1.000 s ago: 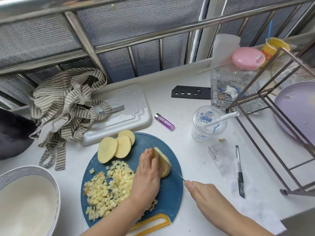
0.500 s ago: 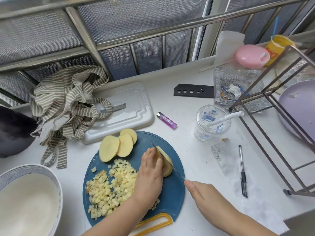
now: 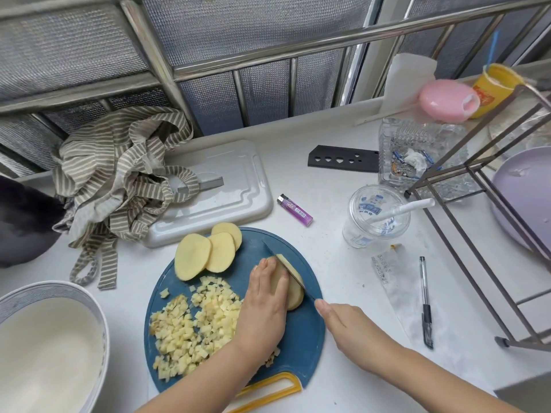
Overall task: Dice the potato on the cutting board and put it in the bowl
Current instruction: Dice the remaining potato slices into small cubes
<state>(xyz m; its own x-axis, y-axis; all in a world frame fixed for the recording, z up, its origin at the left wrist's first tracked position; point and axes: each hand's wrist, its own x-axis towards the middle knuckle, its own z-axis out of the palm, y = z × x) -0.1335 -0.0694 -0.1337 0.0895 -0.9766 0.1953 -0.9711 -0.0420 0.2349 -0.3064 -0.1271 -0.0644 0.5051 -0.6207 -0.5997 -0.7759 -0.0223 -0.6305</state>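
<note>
A round blue cutting board (image 3: 307,338) with a yellow handle lies in front of me. On its right half a potato piece (image 3: 293,289) lies under my left hand (image 3: 264,305), which presses it down. My right hand (image 3: 348,329) grips a knife (image 3: 286,268) whose blade is sunk into the top of that piece. Three flat potato slices (image 3: 208,251) overlap at the board's far edge. A heap of small potato dice (image 3: 193,326) covers the board's left half. A white bowl (image 3: 44,350) with a blue rim stands at the lower left, holding no potato.
A grey tray (image 3: 226,189) and a striped cloth (image 3: 119,177) lie behind the board. A purple lighter (image 3: 295,210), plastic cup (image 3: 375,216), black sheath (image 3: 343,158) and pen (image 3: 425,302) sit to the right. A metal rack (image 3: 477,222) holding a lilac plate (image 3: 527,189) stands far right.
The knife blade has sunk lower into the potato piece while my left hand keeps holding it. The slices, dice and bowl have not moved.
</note>
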